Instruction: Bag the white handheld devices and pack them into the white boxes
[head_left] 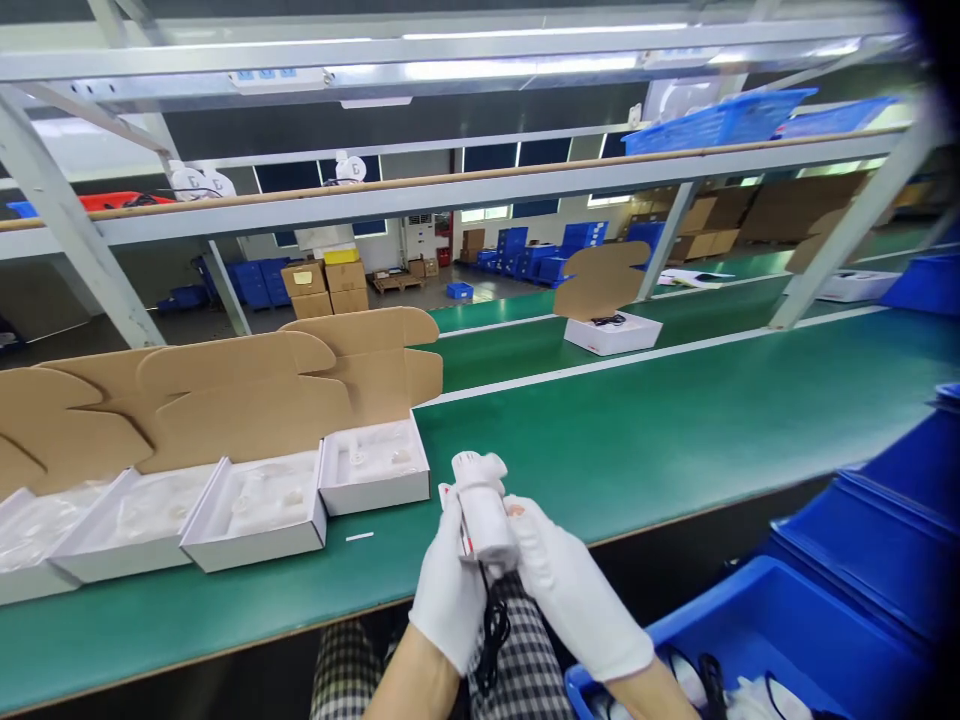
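Observation:
A white cylindrical appliance (482,515) with a rounded knob at its top and a small red mark is held between my two gloved hands, over the table's front edge. My left hand (448,590) wraps its left side. My right hand (566,585) grips it from the right, with a bare fingertip showing through the glove. A bundled black cord (493,635) hangs below the appliance, over my lap. To the left stand several open white boxes (375,495) with raised brown lids and plastic-wrapped contents; the nearest is a short way from my left hand.
A green work surface (675,420) stretches across. On it lies a small white strip (359,537). Farther back sits another open box (611,335). At lower right, a blue bin (765,600) holds white appliances with black cords. A shelf beam (465,192) crosses above the table.

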